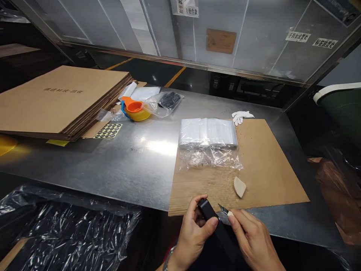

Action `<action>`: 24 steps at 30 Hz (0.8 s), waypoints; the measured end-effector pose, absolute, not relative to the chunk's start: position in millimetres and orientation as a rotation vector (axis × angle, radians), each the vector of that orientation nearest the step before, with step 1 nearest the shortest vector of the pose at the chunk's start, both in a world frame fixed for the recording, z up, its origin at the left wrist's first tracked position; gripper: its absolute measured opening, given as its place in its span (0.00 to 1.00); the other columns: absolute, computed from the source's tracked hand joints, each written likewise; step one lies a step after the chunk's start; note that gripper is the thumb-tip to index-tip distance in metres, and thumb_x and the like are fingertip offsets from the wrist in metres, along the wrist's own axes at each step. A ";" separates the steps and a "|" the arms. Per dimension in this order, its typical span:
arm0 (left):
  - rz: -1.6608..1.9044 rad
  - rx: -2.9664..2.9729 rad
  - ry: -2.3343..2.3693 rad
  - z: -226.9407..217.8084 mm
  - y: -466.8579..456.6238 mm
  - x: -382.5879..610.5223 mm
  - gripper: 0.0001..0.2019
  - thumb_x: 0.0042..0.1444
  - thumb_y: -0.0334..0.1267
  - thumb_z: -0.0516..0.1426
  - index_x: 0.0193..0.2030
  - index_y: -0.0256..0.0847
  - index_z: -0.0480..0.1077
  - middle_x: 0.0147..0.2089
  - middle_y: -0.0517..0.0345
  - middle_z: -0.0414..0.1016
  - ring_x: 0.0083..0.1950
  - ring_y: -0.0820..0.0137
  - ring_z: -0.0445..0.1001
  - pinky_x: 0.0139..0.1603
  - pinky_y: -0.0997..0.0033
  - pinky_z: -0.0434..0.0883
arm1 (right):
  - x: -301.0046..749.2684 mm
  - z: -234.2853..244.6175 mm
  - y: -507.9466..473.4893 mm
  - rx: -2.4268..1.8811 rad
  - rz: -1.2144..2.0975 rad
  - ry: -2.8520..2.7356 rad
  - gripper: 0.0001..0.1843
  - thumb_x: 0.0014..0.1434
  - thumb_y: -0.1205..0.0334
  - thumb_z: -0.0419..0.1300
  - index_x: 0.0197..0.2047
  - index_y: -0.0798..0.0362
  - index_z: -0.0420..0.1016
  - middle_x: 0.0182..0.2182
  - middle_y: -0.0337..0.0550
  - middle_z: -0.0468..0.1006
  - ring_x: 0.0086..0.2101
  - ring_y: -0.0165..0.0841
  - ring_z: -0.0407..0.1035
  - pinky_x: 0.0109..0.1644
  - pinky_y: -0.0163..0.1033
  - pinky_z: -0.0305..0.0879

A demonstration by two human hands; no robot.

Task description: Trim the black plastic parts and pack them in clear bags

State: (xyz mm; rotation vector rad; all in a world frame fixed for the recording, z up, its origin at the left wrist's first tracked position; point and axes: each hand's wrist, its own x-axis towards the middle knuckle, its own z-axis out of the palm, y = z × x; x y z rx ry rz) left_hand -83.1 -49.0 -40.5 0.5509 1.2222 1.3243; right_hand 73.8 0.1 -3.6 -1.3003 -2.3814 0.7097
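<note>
My left hand (194, 233) is closed around a long black bar-shaped part (210, 212), its thumb pressed on the near side. In my right hand (251, 233) is a small knife (222, 208) with a pointed metal blade, pinched between thumb and fingers. The blade lies close beside the black part; whether it touches cannot be made out. Both hands are just in front of the table's near edge. A little beyond them, a beige wedge-shaped block (239, 187) rests on a flat cardboard sheet (270, 169). Behind it lies a stack of clear plastic bags (208, 131).
A stack of flattened cardboard (62, 98) covers the table's left. Near it lie a sticker sheet (108, 131), orange and yellow scoops (137, 109) and a clear bag with something black (169, 99). A white glove (241, 116) is at the back. Black plastic (70, 229) fills the lower left.
</note>
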 end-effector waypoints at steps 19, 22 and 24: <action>1.310 0.553 1.202 -42.9 -52.4 -81.2 0.28 0.45 0.42 0.64 0.51 0.43 0.58 0.38 0.58 0.71 0.37 0.72 0.70 0.34 0.78 0.67 | 70.8 -3.0 -7.1 -1.176 0.545 -2.455 0.15 0.66 0.59 0.44 0.44 0.52 0.70 0.27 0.41 0.75 0.28 0.33 0.71 0.28 0.35 0.64; 1.302 0.559 1.202 -42.1 -52.6 -81.8 0.28 0.45 0.42 0.64 0.51 0.43 0.58 0.38 0.59 0.71 0.37 0.73 0.70 0.35 0.78 0.67 | 69.9 -3.8 -6.9 -1.169 0.514 -2.454 0.15 0.66 0.59 0.44 0.44 0.52 0.70 0.27 0.41 0.75 0.27 0.33 0.71 0.27 0.34 0.63; 1.300 0.566 1.205 -41.9 -52.8 -82.0 0.28 0.45 0.42 0.64 0.51 0.43 0.58 0.37 0.59 0.71 0.36 0.73 0.70 0.35 0.78 0.67 | 69.0 -4.2 -6.5 -1.165 0.489 -2.454 0.15 0.66 0.59 0.44 0.44 0.53 0.70 0.27 0.41 0.75 0.27 0.33 0.71 0.26 0.34 0.63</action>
